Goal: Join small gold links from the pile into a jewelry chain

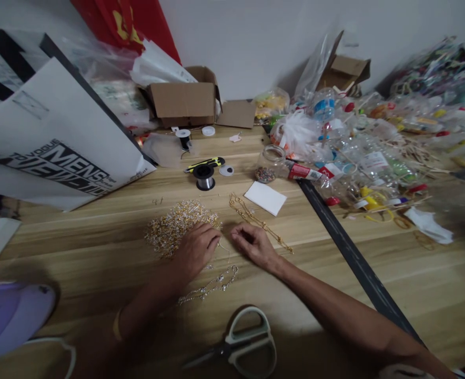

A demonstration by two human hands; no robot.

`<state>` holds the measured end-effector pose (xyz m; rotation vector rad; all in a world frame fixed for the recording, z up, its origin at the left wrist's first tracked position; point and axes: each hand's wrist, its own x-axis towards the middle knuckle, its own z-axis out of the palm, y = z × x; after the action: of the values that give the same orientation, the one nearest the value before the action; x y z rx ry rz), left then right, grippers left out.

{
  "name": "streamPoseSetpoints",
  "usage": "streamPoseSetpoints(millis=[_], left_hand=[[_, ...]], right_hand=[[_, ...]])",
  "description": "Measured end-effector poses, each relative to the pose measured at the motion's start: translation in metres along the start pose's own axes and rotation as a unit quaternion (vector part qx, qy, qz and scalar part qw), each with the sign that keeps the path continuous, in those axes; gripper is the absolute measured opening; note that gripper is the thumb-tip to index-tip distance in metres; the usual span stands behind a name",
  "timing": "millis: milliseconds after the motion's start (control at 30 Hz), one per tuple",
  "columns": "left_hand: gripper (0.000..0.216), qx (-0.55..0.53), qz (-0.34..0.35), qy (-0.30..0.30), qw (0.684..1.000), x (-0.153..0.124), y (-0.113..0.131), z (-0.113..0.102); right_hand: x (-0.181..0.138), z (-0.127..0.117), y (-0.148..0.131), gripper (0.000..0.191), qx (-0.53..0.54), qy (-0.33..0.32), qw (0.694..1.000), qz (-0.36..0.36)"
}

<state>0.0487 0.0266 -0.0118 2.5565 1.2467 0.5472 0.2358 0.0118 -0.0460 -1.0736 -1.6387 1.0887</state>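
My left hand [199, 246] rests at the right edge of a pile of small gold and clear beads or links [177, 223]. Its fingers are pinched together at the end of a thin strand [228, 252], which curves down towards the table. A short gap away, my right hand [252, 243] is closed in a pinch; anything between its fingertips is too small to make out. Beside the right hand lies a gold chain [270, 230]. Below the left hand is a beaded silver chain [212, 286], loosely curved on the wood.
Scissors [252, 339] lie close in front. Behind the pile are a wire spool [205, 178], a yellow-black cutter [206, 164], a white card [265, 198] and a bead jar [270, 163]. Bottles crowd the right; a paper bag [62, 142] and purple iron [11, 318] stand left.
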Motion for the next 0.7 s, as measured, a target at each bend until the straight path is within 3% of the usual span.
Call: streamPoseSetpoints(millis=[233,700], left_hand=[[0.020,0.148,0.013,-0.061,0.987,0.020,-0.007,-0.007],[0.023,0.194,0.076,-0.103,0.973,0.023,-0.028,0.001]], right_hand=[[0.000,0.000,0.000,0.012,-0.010,0.005,1.000,-0.006],[0.000,0.000,0.001,0.014,-0.012,-0.004,1.000,0.004]])
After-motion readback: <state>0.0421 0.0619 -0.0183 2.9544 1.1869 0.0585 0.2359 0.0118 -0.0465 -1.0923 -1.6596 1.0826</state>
